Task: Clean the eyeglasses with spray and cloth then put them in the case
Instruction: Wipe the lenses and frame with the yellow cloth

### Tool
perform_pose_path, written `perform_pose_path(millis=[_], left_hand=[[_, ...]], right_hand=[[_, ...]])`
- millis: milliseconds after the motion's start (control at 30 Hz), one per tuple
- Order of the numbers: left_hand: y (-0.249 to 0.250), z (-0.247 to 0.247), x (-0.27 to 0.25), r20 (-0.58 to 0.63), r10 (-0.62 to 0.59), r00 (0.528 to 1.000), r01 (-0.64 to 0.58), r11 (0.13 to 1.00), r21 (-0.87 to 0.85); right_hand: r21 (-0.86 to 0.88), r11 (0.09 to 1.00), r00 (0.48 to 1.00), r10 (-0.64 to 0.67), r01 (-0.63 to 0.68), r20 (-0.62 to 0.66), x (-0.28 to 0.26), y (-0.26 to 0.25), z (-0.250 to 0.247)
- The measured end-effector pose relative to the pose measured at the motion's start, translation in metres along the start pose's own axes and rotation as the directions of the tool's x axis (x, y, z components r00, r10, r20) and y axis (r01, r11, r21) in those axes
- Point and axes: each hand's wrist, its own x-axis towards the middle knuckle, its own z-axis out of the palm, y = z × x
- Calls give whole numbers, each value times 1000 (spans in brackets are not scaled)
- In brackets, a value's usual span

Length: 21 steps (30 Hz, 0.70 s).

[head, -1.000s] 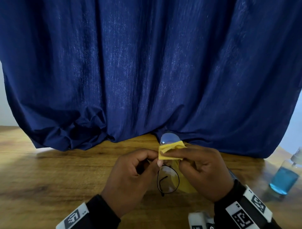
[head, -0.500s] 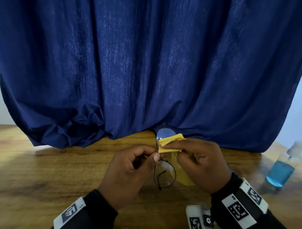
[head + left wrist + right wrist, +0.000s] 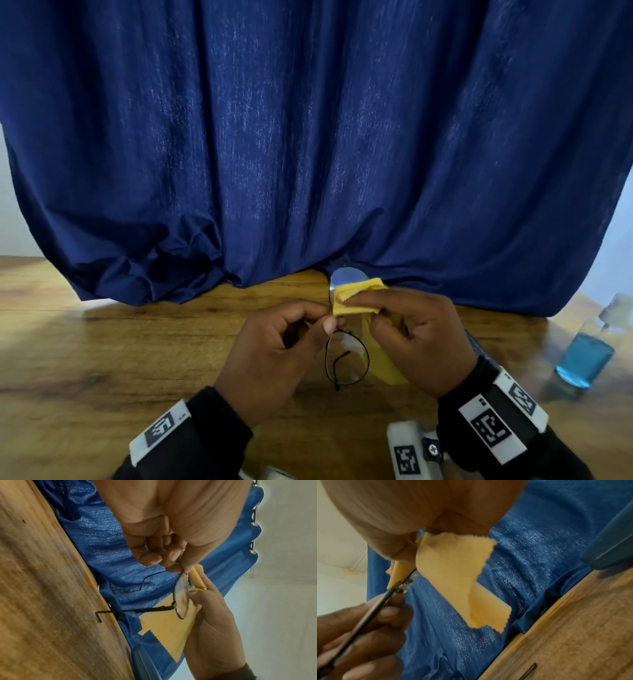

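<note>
Change: against the head views just before, our hands and the eyeglasses [image 3: 346, 356] sit slightly higher against the blue curtain [image 3: 308, 137]; the cloth [image 3: 356, 298] covers the same far lens, so we judge the wiping is mid-stroke, not finished.
Meaning for the task: the blue spray bottle [image 3: 584, 359] stands on the counter [image 3: 102, 359] well to our right, untouched, so we take the spraying as done; the near lens looks unwiped, and casing comes later.
Left hand: our left hand [image 3: 274, 356] has its fingers [image 3: 173, 559] curled, thumb and forefinger pinching the frame at the bridge.
Right hand: our right hand [image 3: 411, 335] pinches the folded yellow cloth around the far lens, one fold on each face as far as we can tell; the loose tail of cloth hangs below the palm.
Where the eyeglasses are: held in the air above the counter, between our two hands, just in front of the curtain hem.
Long axis: the lens-to-lens line runs away from us, one lens near, one far.
Pointing: the temple arms are unfolded and point out to our left and somewhat down toward the counter.
Case: we can make out a blue edge behind our right wrist, but cannot tell whether it is the case.
</note>
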Motion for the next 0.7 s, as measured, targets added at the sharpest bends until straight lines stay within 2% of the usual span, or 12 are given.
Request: perform_pose_path(millis=[100, 200, 433, 600, 700], left_hand=[[0, 1, 0, -1, 12, 1000, -12, 1000, -5], [-1, 0, 1, 5, 27, 1000, -27, 1000, 8], [2, 1, -1, 13, 20, 1000, -21, 1000, 4], [3, 1, 0, 17, 16, 1000, -16, 1000, -16], [3, 0, 0, 8, 3, 1000, -3, 1000, -14]], right_hand=[[-54, 998, 999, 23, -21, 26, -1, 1, -1], [-27, 1000, 997, 9, -7, 76, -1, -1, 0], [5, 1000, 1000, -10, 10, 1, -1, 2, 0], [6, 1000, 998, 22, -22, 62, -3, 5, 3], [39, 999, 996, -15, 12, 88, -1, 2, 3]])
